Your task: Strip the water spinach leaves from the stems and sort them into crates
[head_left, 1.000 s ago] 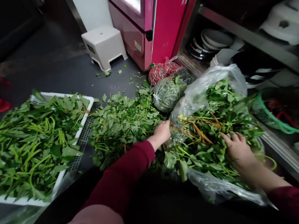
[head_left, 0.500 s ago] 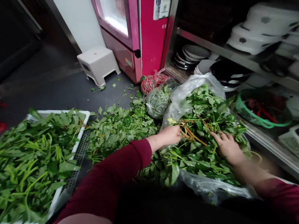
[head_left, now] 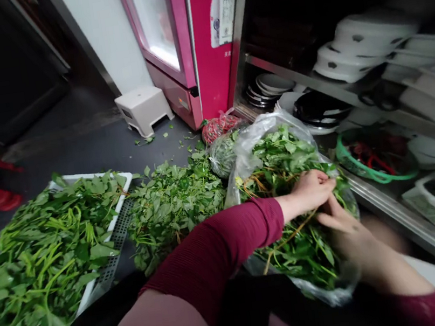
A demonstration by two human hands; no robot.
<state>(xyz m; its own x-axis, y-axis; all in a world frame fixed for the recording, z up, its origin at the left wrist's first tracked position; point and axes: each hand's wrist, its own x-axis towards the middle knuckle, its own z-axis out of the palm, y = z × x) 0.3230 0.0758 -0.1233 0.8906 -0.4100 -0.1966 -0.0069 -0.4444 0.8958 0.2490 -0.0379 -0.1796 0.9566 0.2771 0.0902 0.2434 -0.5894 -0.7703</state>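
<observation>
My left hand [head_left: 312,191] reaches across a clear plastic bag [head_left: 245,145] full of leafy greens [head_left: 280,148]. Its fingers are pinched together, and what they grip is hidden. Against its fingertips is my right hand [head_left: 347,228], with thumb and forefinger closing in at a long brownish stem [head_left: 292,238]. That stem slants down to the left over the leaves from where the hands meet. More brown stems [head_left: 259,181] lie on the greens left of my hands.
Picked greens lie heaped on the floor [head_left: 173,197], left of the bag. A white crate [head_left: 123,185] of greens stands farther left. Metal shelving [head_left: 384,214] with dishes and a green basket [head_left: 383,177] borders the right. A stool [head_left: 143,106] and pink fridge [head_left: 215,76] stand behind.
My left hand has moved right, from the brown stems to my right hand. The two hands, apart before, now meet. A long stem now slants across the greens below them.
</observation>
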